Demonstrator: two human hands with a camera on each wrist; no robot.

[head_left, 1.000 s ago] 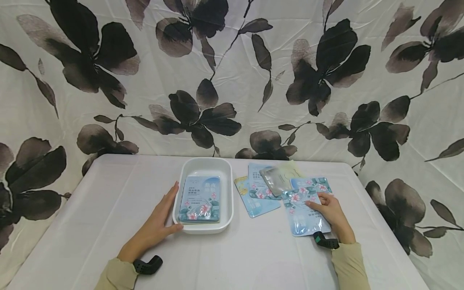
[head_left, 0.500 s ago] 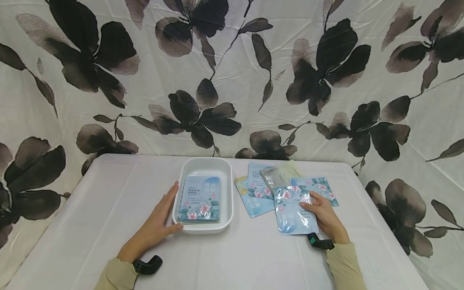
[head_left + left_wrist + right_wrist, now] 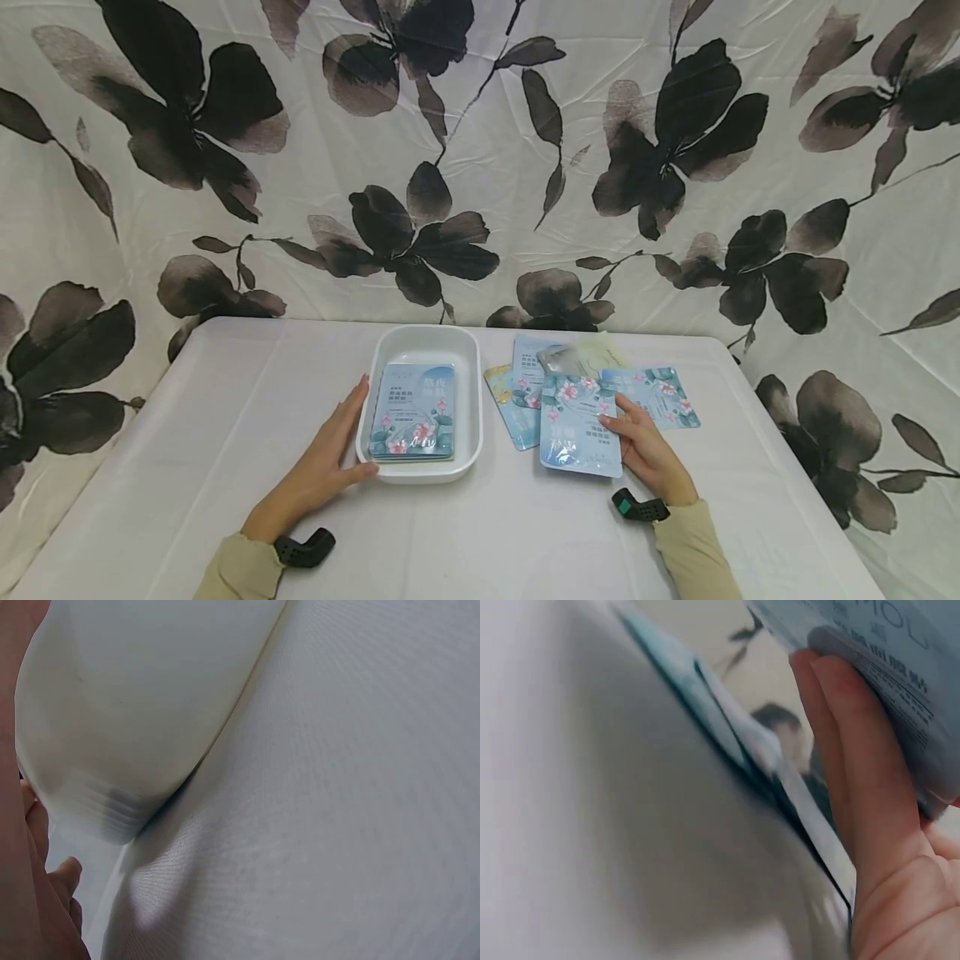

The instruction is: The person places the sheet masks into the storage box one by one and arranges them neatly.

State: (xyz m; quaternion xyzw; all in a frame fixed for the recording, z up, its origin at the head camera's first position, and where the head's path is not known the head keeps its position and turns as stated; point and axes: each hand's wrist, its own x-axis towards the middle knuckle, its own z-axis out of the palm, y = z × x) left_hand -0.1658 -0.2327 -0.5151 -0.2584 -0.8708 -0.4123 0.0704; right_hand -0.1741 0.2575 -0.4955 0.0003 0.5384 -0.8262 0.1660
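My right hand [image 3: 651, 454] pinches a blue sheet mask packet [image 3: 576, 433] with pink flowers by its right edge, thumb on top. In the right wrist view, fingers [image 3: 866, 750] lie under this packet [image 3: 900, 649], which is raised over the other packets [image 3: 720, 720]. At the left, my left hand [image 3: 318, 467] rests against a white plastic tray [image 3: 471, 392], its fingers extended along the side and its thumb at the near corner. A stack of similar blue packets [image 3: 412, 412] lies inside the tray. The left wrist view shows the tray's outer wall [image 3: 142, 705] close up.
Behind the held packet lie a blue packet [image 3: 667, 398] at right, a silver and pale-green one [image 3: 592, 354], a blue one [image 3: 528, 354] and one with yellow print [image 3: 502, 387]. They sit on a white-covered table [image 3: 450, 542] before a flower-patterned cloth [image 3: 525, 167].
My right hand has moved left with the packet, from over the right-hand packet to in front of the loose pile, nearer the tray. The left hand and tray have stayed put.
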